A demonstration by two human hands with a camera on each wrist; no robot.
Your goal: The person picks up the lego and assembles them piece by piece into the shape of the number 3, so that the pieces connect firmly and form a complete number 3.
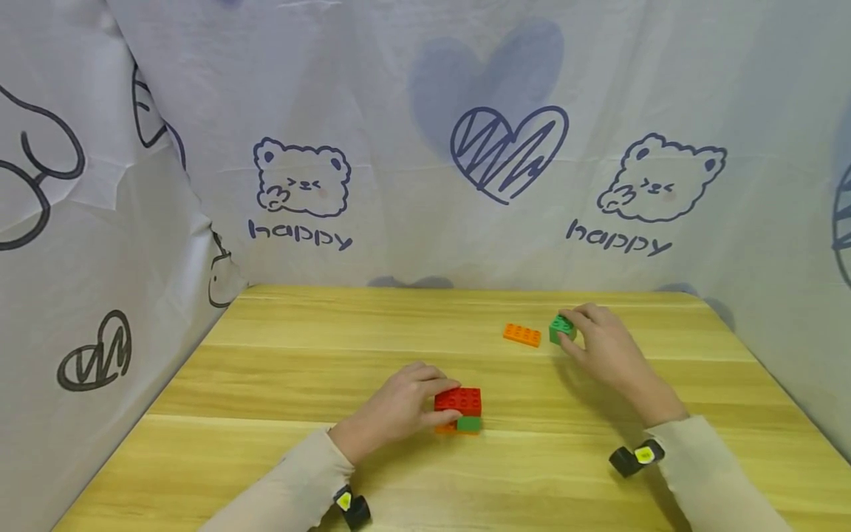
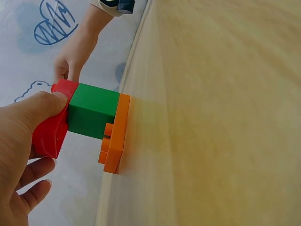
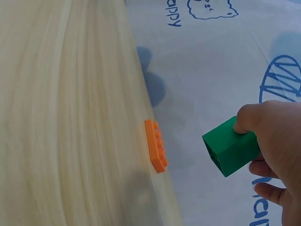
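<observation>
On the table's near middle stands a small stack: a red building brick (image 1: 469, 400) on top, a green brick (image 2: 93, 110) under one end of it, and an orange plate (image 2: 120, 141) at the bottom. My left hand (image 1: 399, 405) grips the red brick between thumb and fingers. Farther back on the right, my right hand (image 1: 606, 347) pinches a loose green brick (image 3: 230, 147). In the right wrist view this brick is tilted and held above the tabletop, its hollow underside partly showing. A separate orange plate (image 1: 521, 335) lies just left of it, studs up.
The wooden table (image 1: 299, 369) has a far edge against a white cloth (image 1: 412, 111) printed with bears and hearts. More cloth hangs at the left and right sides. Each wrist wears a small black device.
</observation>
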